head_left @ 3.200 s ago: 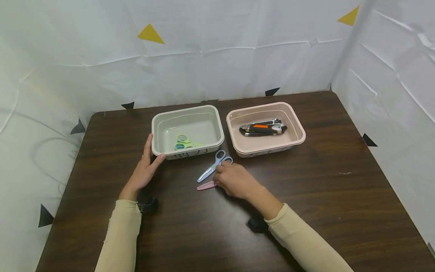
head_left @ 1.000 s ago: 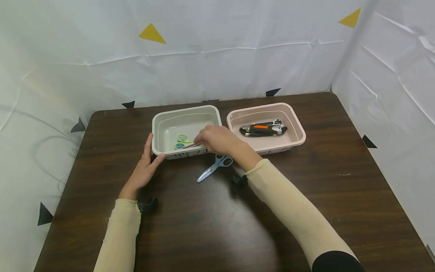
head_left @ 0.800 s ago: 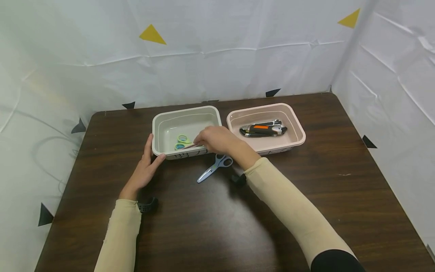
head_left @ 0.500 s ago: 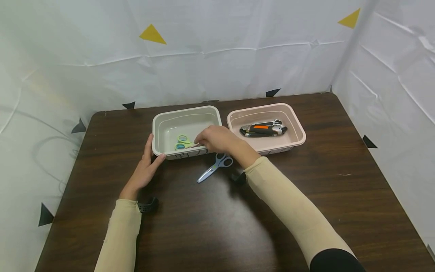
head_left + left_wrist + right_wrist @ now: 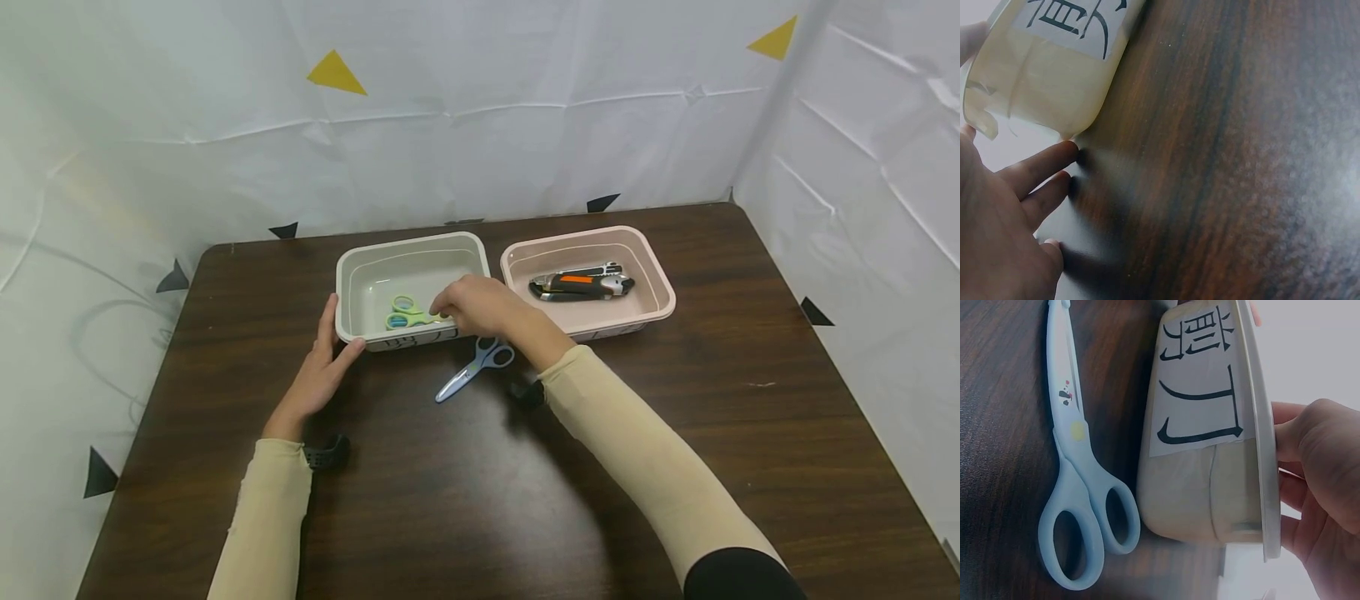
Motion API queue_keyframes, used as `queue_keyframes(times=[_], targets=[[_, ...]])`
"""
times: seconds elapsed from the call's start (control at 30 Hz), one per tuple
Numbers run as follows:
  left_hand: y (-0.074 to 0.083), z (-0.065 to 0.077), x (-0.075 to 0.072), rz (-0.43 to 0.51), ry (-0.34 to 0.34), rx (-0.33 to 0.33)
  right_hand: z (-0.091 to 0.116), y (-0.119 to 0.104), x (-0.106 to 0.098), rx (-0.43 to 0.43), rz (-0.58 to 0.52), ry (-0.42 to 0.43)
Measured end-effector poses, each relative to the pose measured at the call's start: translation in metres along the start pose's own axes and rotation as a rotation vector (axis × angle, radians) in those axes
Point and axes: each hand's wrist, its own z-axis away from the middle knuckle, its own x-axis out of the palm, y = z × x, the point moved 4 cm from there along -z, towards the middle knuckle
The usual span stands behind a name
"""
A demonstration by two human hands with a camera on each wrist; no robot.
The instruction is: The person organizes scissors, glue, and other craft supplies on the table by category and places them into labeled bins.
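Note:
At the left end of the pale green basket [image 5: 412,247], my left hand [image 5: 311,383] rests with straight fingers and thumb against its corner; fingers [image 5: 1041,165] lie along its underside in the left wrist view. My right hand [image 5: 480,304] reaches over the basket's near right rim, fingertips down inside. In the right wrist view the rim hides part of the fingers, and I cannot tell whether they still hold the pink scissors. Green scissors [image 5: 405,315] lie in the basket beside those fingertips. On the table in front are light blue scissors [image 5: 472,369], also below the labelled basket wall [image 5: 1197,394].
A pink basket [image 5: 654,292] stands to the right, holding utility knives [image 5: 581,283], one with an orange stripe. The brown table [image 5: 420,517] meets white sheeting [image 5: 450,167] behind and at the sides.
My right hand has carried the pink scissors from the table into the green basket, where they have dropped from sight by its fingers. The left hand has stayed at the basket's corner.

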Motion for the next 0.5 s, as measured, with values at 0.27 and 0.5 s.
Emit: queue_keyframes(times=[0.27,0.5], targets=[[-0.0013,-0.0007,-0.0005,-0.006,-0.005,-0.004,0.0012,-0.0004,-0.0033,-0.021,-0.016,0.011],[-0.0005,-0.0007,-0.0006,0.003,-0.004,-0.003,0.0048,-0.0023,-0.0055,-0.046,-0.030,0.028]])
